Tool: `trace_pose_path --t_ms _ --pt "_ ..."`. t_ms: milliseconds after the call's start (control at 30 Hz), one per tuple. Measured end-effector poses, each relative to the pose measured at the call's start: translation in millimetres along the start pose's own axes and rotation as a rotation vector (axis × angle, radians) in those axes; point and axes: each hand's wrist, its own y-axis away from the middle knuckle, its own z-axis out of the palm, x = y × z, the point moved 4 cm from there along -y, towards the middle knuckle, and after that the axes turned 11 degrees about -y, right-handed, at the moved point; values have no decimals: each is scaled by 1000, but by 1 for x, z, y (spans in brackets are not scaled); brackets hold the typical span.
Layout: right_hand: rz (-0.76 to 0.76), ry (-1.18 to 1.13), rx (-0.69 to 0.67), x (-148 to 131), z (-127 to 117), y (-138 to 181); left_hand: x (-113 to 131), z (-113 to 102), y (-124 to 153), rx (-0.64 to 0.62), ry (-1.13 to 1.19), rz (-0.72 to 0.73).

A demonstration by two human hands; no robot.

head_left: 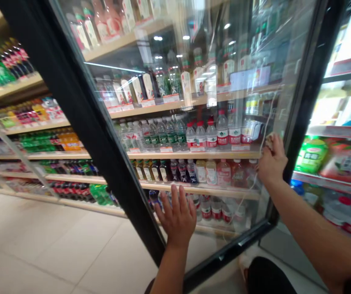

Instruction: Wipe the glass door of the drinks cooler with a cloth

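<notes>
A glass cooler door [224, 163] with a black frame stands tilted across the view, swung open. My left hand [177, 216] is raised at the lower part of the pane, fingers spread. Whether its palm touches the glass I cannot tell. My right hand [272, 161] is closed on a crumpled, pale cloth [269, 140] at the right side of the pane, near the black frame. Most of the cloth is hidden in the fingers. A thin white line [265, 126] runs down the glass beside that hand; it may be a reflection.
Behind the glass, wooden shelves [193, 156] hold rows of bottles. More drink shelves [19, 159] line the left. The lit cooler [331, 177] at right holds bottles and pouches. Pale floor tiles [40, 245] lie below left. My dark-clothed leg [270, 277] is near the door's bottom edge.
</notes>
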Motion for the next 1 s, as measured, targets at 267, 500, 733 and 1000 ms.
trace_pose_path --t_ms 267,500,733,1000 --pt "-459 -91 -377 -98 60 101 0 -2 -2 13 24 -10" --pt "-520 -187 -371 -151 87 83 -4 -10 1 -12 81 -3" --pt "-751 -122 -652 -170 97 136 -10 -6 6 -15 23 17" --pt "-725 -187 -564 -182 109 132 -8 -2 8 -18 -16 23"
